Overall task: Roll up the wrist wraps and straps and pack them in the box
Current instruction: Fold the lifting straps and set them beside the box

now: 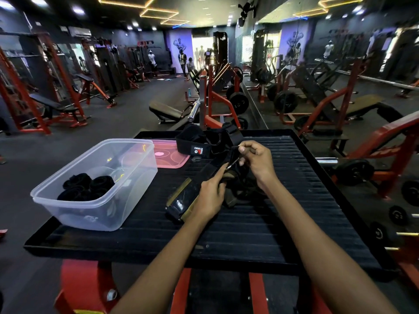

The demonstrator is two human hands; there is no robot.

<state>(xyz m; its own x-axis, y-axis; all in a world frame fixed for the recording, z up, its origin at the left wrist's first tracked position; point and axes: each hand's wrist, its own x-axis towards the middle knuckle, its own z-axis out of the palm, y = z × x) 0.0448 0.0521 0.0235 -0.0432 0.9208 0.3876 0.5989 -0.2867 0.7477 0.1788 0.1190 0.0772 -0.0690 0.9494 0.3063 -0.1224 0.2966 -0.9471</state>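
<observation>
I count three black rolls (87,186) already in the box (95,214). My left hand (209,196) grips the olive wrap (179,198) on the tray (283,223), and my right hand (255,160) pinches its thin loop. The black wrap (197,147) behind waits unrolled, so I judge about half remains.

Dim gym, glowing ceiling strips (158,13), bright doorway (201,47), curved edges

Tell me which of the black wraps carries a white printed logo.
The wrap lying at the far side of the platform, beside the pink lid. The rolled wraps in the clear box show plain black.
</observation>
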